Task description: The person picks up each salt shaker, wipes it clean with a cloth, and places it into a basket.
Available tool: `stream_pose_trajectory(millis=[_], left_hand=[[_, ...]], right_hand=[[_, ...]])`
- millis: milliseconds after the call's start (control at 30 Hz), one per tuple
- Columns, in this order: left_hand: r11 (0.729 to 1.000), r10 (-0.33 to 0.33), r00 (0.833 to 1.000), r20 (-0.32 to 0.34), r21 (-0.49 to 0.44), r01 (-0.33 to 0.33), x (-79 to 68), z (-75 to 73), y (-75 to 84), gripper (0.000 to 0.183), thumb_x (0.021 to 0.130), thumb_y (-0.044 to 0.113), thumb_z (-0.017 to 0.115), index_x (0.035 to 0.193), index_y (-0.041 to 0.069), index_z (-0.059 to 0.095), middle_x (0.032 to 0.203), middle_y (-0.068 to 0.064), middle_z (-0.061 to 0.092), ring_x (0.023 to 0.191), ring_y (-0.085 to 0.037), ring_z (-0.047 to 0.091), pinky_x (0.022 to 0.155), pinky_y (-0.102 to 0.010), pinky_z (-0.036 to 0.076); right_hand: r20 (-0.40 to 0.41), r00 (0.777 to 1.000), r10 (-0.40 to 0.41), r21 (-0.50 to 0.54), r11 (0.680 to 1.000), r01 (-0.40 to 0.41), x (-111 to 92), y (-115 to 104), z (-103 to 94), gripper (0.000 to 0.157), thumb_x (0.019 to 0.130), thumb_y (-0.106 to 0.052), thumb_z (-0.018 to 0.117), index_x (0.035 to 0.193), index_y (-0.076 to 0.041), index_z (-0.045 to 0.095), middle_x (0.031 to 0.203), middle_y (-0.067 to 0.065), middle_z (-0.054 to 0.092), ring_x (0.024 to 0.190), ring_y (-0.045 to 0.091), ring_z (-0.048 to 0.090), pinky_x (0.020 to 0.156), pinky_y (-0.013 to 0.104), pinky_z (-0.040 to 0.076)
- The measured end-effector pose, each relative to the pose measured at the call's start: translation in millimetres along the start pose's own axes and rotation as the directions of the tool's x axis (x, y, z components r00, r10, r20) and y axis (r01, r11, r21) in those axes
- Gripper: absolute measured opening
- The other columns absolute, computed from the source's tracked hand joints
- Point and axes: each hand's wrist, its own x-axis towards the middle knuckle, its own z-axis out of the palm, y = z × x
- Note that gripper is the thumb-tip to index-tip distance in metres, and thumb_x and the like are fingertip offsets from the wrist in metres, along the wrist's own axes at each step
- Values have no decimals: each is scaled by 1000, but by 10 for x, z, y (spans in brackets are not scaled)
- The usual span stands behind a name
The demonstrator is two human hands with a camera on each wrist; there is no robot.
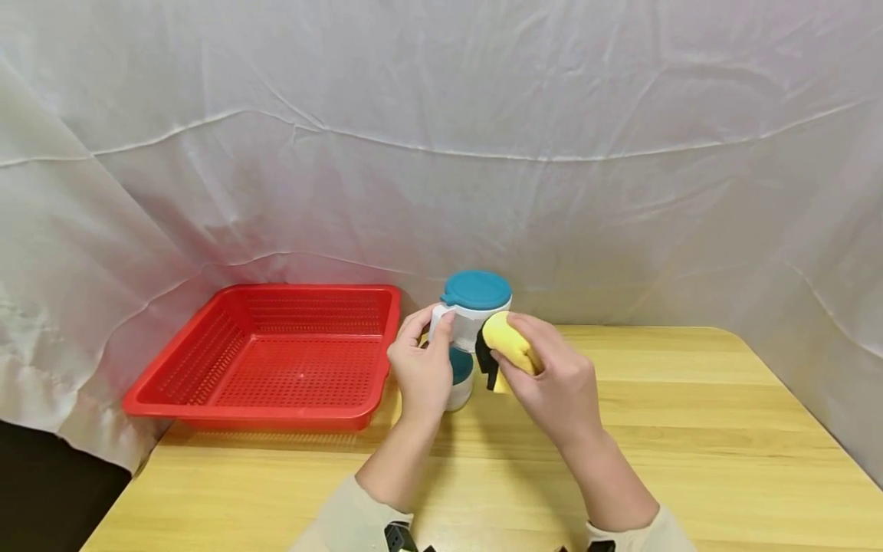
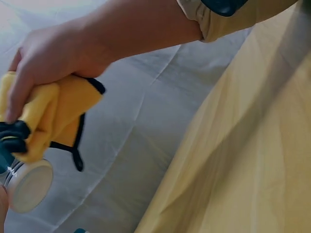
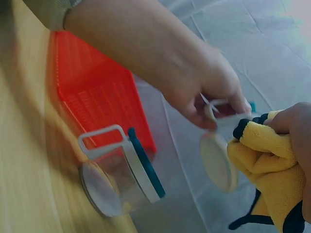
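Note:
My left hand (image 1: 422,368) grips the white handle of a clear jar (image 1: 467,331) with a teal lid, holding it up off the table. In the right wrist view the raised jar's pale round base (image 3: 216,162) shows. My right hand (image 1: 555,376) pinches a bunched yellow cloth (image 1: 509,343) with black edging, right at the jar's side. From the cloth a black-trimmed corner with a loop (image 2: 77,158) hangs down. A second lidded jar (image 3: 121,177) with a white handle stands on the table below, partly hidden by my left hand in the head view.
To the left, a red perforated plastic basket (image 1: 372,368) sits on the wooden table (image 1: 662,429). A pale fabric sheet (image 1: 552,215) hangs behind the table and along its sides. The table's right edge slants away at the far right.

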Motion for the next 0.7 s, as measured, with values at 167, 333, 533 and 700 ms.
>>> stream_pose_trajectory(millis=[167,333,533,700], left_hand=[[999,-34,999,-9,2,34,14,-41,257,24,90,4,70,112,-6,70,106,-20,70,95,-26,65,76,-22,58],[998,-59,998,-22,-11,59,31,-50,124,26,90,13,72,113,0,72,107,-14,71,97,-23,65,78,-24,58],[999,-35,999,-30,-15,35,31,-54,-25,28,90,19,73,114,5,72,108,-10,71,99,-21,65,84,-28,58],[999,-22,999,-37,-27,21,32,-44,-52,28,89,21,74,113,6,73,107,-8,71,98,-20,65,85,-28,58]], right_hand=[[8,994,106,-38,994,-106,-5,125,-50,47,68,-8,88,112,-4,72,107,10,73,95,26,71,80,42,58],[6,992,125,-42,991,-124,-20,162,-43,46,68,-9,88,111,-5,72,108,9,73,95,27,71,84,36,57],[41,998,47,-25,999,-46,-39,37,28,46,68,-10,87,111,-4,72,107,11,73,95,29,70,84,40,58],[30,999,-19,-32,999,20,-68,-77,102,44,68,-9,85,110,-4,72,103,13,73,94,29,70,83,44,58]])
